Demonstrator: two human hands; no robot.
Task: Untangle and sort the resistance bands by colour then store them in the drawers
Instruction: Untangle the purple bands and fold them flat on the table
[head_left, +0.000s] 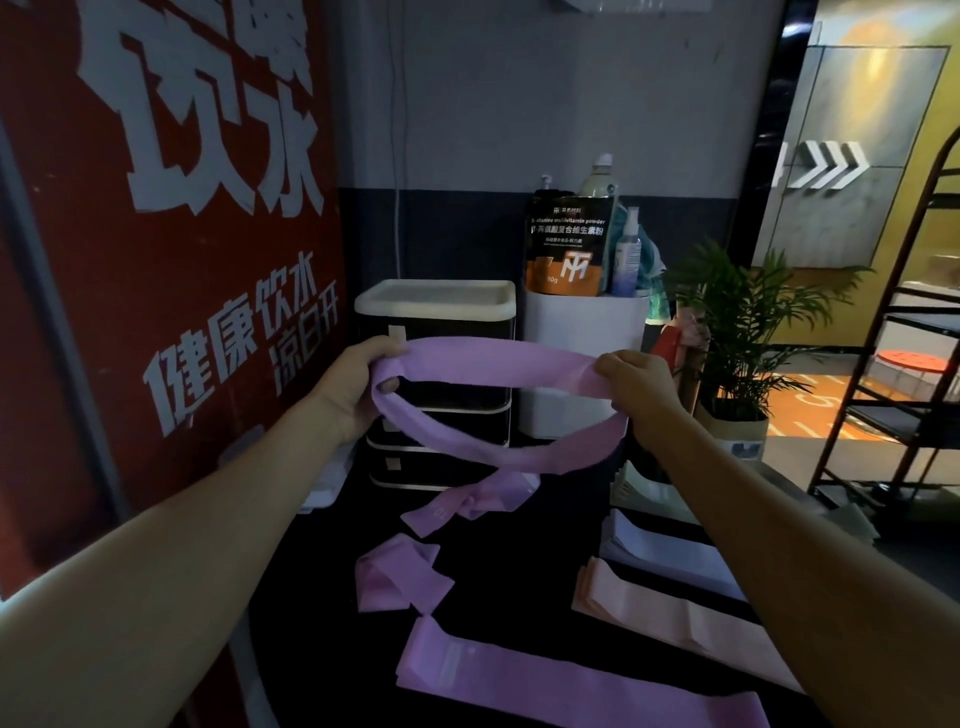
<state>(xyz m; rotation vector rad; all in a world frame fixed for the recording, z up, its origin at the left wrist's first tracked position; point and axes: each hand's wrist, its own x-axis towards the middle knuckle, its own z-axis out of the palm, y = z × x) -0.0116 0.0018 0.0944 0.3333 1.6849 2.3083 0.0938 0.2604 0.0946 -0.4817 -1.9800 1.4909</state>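
I hold a purple resistance band (493, 358) stretched into an open loop in front of the drawer unit (441, 395). My left hand (358, 382) grips its left end and my right hand (636, 387) pinches its right end. A second purple band (472, 501) hangs knotted from the loop's lower part. On the dark table (509, 597) lie a crumpled purple band (397, 577), a flat purple band (561, 686), a flat peach band (670, 618) and a pale lavender band (665, 551). The drawers look closed.
A red poster wall (156, 312) stands close on the left. Behind the drawers a white cylinder (582, 353) carries a powder pouch (569, 244) and bottles. A potted plant (737, 332) and a metal rack (898, 364) stand to the right.
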